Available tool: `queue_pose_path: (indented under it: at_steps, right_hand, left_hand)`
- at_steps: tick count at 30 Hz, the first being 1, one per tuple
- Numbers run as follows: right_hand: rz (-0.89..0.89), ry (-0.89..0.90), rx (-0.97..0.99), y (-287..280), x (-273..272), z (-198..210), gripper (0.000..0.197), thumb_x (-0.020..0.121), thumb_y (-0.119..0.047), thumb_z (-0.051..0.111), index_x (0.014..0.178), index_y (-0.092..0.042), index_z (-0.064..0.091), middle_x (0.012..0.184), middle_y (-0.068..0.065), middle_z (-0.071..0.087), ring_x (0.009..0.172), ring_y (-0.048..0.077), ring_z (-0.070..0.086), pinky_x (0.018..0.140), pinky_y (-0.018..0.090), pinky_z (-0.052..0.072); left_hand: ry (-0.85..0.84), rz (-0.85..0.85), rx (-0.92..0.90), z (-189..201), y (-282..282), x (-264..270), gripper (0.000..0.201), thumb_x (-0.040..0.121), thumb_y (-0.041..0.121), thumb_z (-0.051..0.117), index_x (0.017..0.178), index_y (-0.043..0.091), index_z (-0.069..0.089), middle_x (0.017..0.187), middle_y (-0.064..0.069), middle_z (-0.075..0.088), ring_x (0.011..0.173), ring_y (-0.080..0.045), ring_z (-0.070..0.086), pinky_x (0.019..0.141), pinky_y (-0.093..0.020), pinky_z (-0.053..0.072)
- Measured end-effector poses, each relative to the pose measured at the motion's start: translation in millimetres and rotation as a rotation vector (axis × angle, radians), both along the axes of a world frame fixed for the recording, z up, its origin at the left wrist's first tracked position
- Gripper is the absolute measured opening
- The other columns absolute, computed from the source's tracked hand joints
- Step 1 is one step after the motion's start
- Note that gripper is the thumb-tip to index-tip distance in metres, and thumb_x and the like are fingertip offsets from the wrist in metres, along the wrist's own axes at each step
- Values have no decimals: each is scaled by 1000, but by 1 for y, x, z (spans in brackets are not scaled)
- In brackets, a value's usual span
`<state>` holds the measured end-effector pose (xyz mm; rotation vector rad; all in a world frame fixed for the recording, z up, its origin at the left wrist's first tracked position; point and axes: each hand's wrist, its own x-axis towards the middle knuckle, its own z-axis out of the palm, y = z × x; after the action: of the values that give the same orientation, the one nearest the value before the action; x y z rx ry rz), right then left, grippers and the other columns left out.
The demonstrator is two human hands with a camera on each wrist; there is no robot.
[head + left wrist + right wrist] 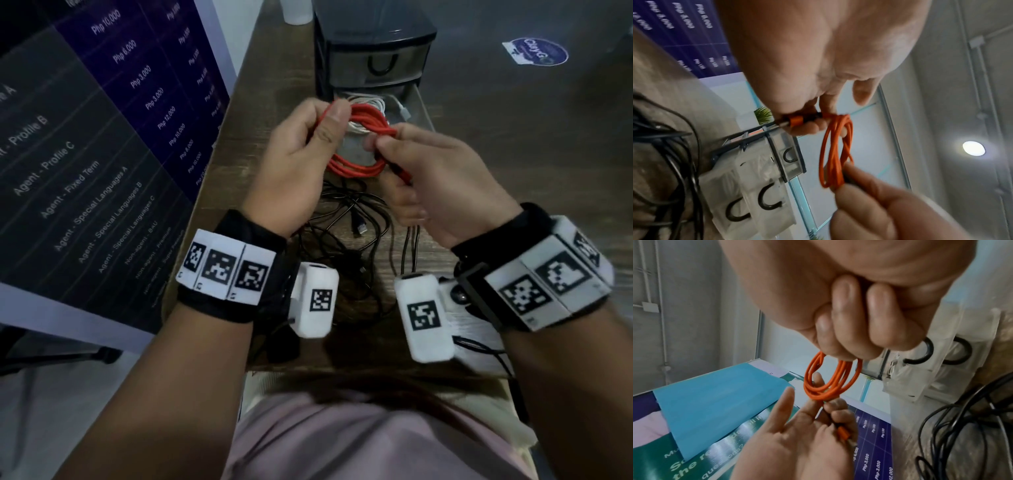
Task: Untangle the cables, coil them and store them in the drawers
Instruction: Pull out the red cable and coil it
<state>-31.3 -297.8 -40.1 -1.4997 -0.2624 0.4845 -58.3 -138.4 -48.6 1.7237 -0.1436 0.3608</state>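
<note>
Between both hands' fingers (840, 308), orange cable coil (830, 379)

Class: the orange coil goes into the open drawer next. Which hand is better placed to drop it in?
Probably the right hand: it grips the orange cable coil itself and sits nearer the open drawer. The left hand pinches the connector end.

Office: pay-scale banner (102, 137) listing agent profiles, wooden desk (274, 68).

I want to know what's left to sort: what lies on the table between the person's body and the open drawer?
In the head view, a tangle of black cables lies there on the table, before the open drawer.
</note>
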Motion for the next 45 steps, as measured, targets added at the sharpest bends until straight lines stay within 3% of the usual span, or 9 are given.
queue_pose_path:
  at_steps: [3,8,15,19,24,29,36,41,45]
  right_hand:
    - [-115,31,-19,0,4,-3,14,105,-19,41,97,-15,52,45,-6,28,38,10,16,39,20,9]
    - [-242,25,-50,-2,7,-3,13,104,-16,40,97,-13,50,43,-6,29,34,8,20,36,16,14]
    - [-333,4,-59,7,4,4,23,103,-15,42,82,-19,50,39,-12,36,29,1,29,30,15,22]
    - [-295,3,-59,8,2,7,21,103,-18,43,86,-18,55,42,-13,40,31,0,31,31,15,23]
    - [-293,-15,-56,10,0,10,24,103,-18,43,83,-17,55,42,-12,39,30,0,31,31,14,23]
    - [-231,45,-25,15,-4,9,27,105,-21,41,82,-17,52,39,-10,34,27,2,26,31,12,19]
    - [-124,-31,-53,14,-6,2,31,105,-29,44,78,-18,56,44,-5,31,33,6,22,34,16,17]
    - [-62,-216,-203,6,-3,-3,28,90,-22,70,105,1,63,45,-15,45,34,2,38,36,9,28]
    - [-72,-299,-275,1,0,-2,24,91,-21,68,106,-3,66,45,-21,53,42,-5,52,42,7,38]
  left_hand:
    - [170,-76,-381,-2,1,-4,30,105,19,38,95,8,64,82,3,67,72,-6,58,69,-21,45]
    - [227,-49,-366,-3,12,-5,36,93,-15,40,116,-2,64,103,-14,68,84,-18,65,79,-25,56]
    - [231,-192,-640,8,1,-15,58,79,-12,60,133,7,53,111,-12,59,92,-24,71,71,-21,59]
    - [196,-136,-504,9,-7,-14,61,74,1,72,132,8,56,118,-18,65,87,-21,73,70,-24,59]
    - [169,-34,-347,5,-11,-13,31,86,5,70,117,6,66,82,-6,72,68,-21,68,61,-27,59]
    - [70,13,-199,0,-14,-11,6,92,13,66,95,9,63,91,-19,65,72,-18,67,58,-29,59]
    - [46,39,-295,-5,-12,-8,8,100,10,54,103,2,55,84,-7,71,77,-19,72,64,-27,58]
    - [45,51,-236,-4,-7,-8,8,100,10,53,106,6,58,86,-6,73,78,-19,72,61,-24,55]
    - [62,51,-259,-3,-8,-9,13,100,8,52,110,2,56,87,-4,72,81,-20,73,64,-26,57]
